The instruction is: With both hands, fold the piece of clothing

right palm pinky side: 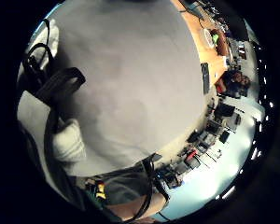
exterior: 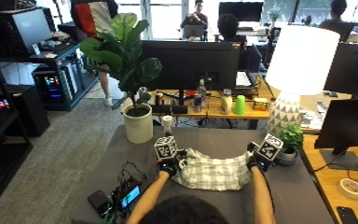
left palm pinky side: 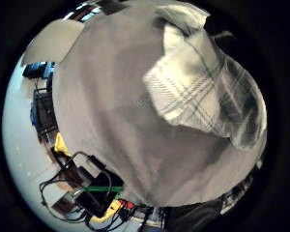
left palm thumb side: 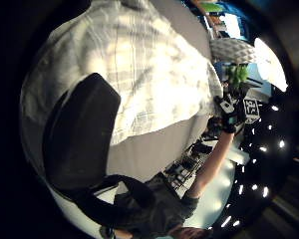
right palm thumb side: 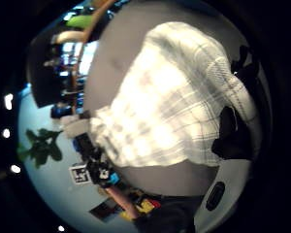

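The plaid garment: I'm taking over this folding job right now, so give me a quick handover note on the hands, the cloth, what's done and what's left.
Left hand: holds the plaid garment at its left edge.
Right hand: at the garment's right edge; whether its fingers hold the cloth cannot be told.
Garment: lies bunched and wrinkled on the grey table, between both hands, in front of the person.
Done: no neat fold shows.
Left: probably spread it flat, then fold it with both hands.
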